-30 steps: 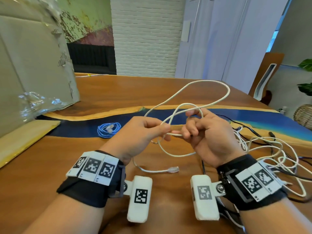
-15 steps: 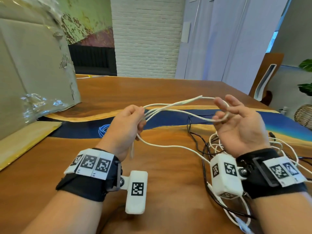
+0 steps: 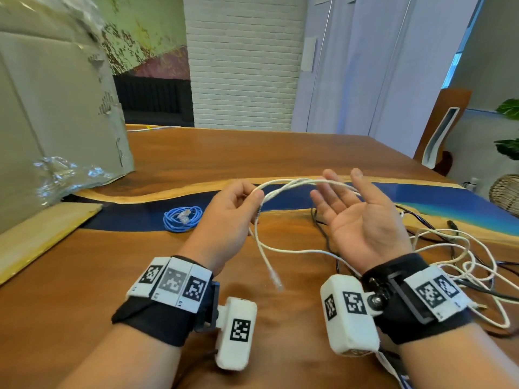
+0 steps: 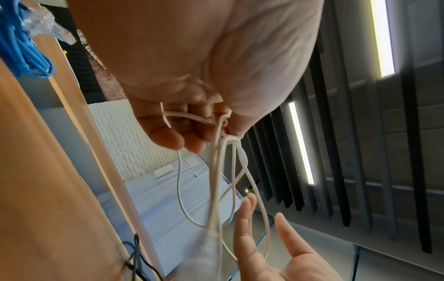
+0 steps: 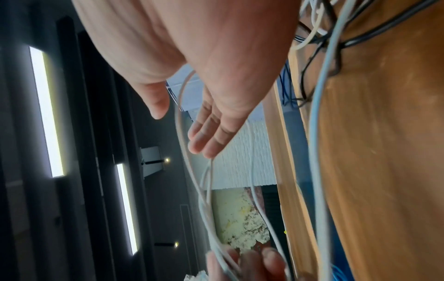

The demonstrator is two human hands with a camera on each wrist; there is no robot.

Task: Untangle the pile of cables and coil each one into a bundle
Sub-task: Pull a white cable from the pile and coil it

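Your left hand [image 3: 233, 217] is pinching one white cable [image 3: 292, 184] in loops above the table [image 3: 252, 153]. Your right hand [image 3: 362, 220] is lying flat and wide, loops resting across its fingers [image 3: 334, 189]. One blue bundle [image 3: 182, 219] is sitting left; one tangled pile [image 3: 460, 256] is waiting right

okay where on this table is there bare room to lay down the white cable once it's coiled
Bare wood lies in front of the left hand, between the blue cable bundle and the table's near edge. More runs across the far side, from the cardboard box rightward. It is crowded by the right hand, where the cable pile sprawls.
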